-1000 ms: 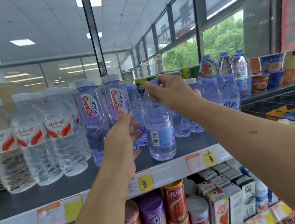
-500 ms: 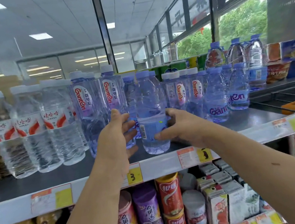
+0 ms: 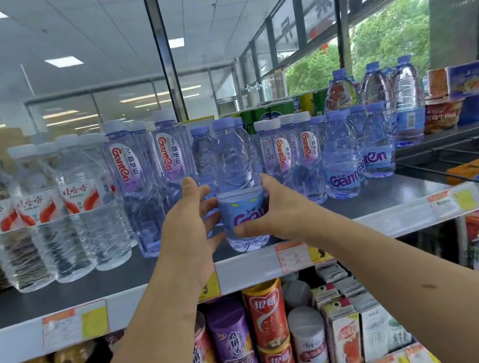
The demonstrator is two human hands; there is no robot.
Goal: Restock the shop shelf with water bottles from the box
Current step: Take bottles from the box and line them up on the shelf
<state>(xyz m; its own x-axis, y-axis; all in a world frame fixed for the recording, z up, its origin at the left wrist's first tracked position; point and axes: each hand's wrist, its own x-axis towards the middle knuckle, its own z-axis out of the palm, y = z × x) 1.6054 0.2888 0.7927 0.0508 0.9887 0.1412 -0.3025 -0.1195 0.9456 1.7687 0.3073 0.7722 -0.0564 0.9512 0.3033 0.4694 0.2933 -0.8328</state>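
A clear blue-tinted water bottle [image 3: 235, 163] with a blue cap stands upright near the front edge of the dark shop shelf [image 3: 388, 196]. Both hands grip its lower half at the blue label. My left hand [image 3: 189, 219] wraps the left side and my right hand [image 3: 276, 210] wraps the right side. Its base rests on the shelf or just above it; I cannot tell which. More blue bottles [image 3: 340, 154] stand behind and to the right. The box is out of view.
Clear bottles with red-and-white labels [image 3: 78, 201] fill the shelf's left part, tall Ganten bottles [image 3: 132, 184] next to them. Bare shelf shows in front of the right-hand bottles. Cans and cartons [image 3: 266, 313] fill the shelf below. Cup noodles [image 3: 444, 115] sit far right.
My right hand came down from the bottle's cap to its label and the label side has turned towards me. My left hand stays at the bottle's left side.
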